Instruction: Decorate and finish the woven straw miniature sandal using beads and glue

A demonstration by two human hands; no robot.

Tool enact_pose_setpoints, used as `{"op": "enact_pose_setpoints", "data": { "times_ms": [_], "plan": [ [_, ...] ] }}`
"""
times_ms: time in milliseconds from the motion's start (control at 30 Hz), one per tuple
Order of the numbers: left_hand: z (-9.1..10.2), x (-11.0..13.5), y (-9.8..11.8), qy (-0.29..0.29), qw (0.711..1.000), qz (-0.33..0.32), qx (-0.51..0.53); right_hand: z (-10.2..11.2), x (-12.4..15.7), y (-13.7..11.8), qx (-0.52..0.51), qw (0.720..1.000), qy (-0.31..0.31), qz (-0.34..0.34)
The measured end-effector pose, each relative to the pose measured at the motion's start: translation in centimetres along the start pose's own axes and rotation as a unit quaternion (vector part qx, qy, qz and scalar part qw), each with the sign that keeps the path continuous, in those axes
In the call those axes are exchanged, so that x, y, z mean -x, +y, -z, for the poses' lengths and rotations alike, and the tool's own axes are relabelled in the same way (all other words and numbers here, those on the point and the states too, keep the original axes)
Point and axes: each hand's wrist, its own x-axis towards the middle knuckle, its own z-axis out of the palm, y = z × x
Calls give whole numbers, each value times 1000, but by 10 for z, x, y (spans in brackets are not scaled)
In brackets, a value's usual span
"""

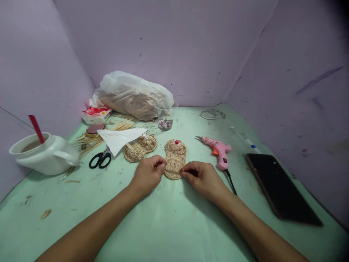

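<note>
A small woven straw slipper (175,160) lies on the table in front of me, with a red bead (177,142) and some white trim at its far end. My left hand (148,173) is closed, its thumb and finger pinching the slipper's left edge. On the other side, my right hand (203,178) pinches the lower right edge between thumb and fingertips. A second straw slipper (140,148) lies to the left, partly under a white sheet of paper (120,140). Right of my right hand rests a pink glue gun (218,148) with an orange trigger.
Black-handled scissors (100,160) and a white pot (49,156) with a red stick stand left. Straw strips (122,125), a bead container (165,124) and a plastic bag (136,96) are behind. A dark tablet (282,187) lies right; walls enclose the table.
</note>
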Motion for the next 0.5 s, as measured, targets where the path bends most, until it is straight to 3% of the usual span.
{"op": "enact_pose_setpoints", "data": {
  "times_ms": [500],
  "plan": [
    [-7, 8, 13, -38, 999, -14, -4, 15, 2, -6, 168, 985, 3, 24]
  ]
}}
